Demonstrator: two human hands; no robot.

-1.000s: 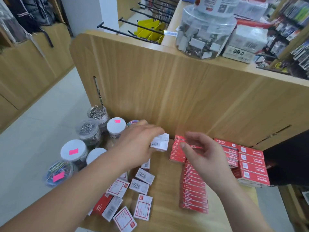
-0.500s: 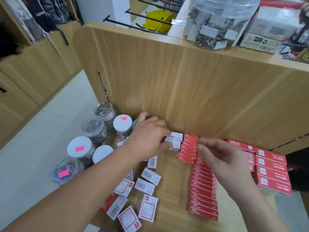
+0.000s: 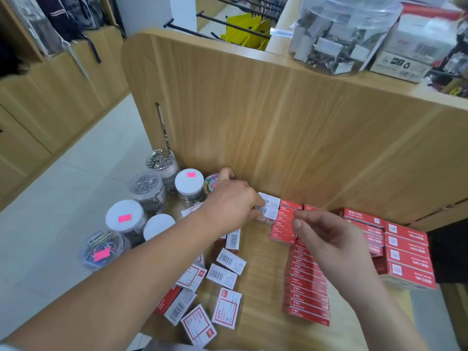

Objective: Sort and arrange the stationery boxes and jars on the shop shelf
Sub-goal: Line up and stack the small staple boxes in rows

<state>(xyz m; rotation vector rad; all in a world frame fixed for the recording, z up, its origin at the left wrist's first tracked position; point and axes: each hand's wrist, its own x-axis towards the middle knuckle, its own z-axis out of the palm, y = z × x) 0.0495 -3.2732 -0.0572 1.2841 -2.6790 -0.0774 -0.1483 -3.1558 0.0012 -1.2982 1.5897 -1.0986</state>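
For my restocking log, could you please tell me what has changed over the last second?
The left hand lowered a small white barcoded cardboard box against the wooden back panel, beside the flat red cardboard boxes, and still touches it. The right hand stayed curled over the red boxes. The clear plastic jars and loose white boxes stayed put.

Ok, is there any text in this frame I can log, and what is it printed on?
No text here is clear enough to quote.
Red boxes: white print, too blurred.
Small white boxes: barcodes and red-framed labels, too small.
Grey carton: barcode and symbols, blurred.
Pink stickers on jar lids: no writing visible.
Shelf-edge tag: blurred.
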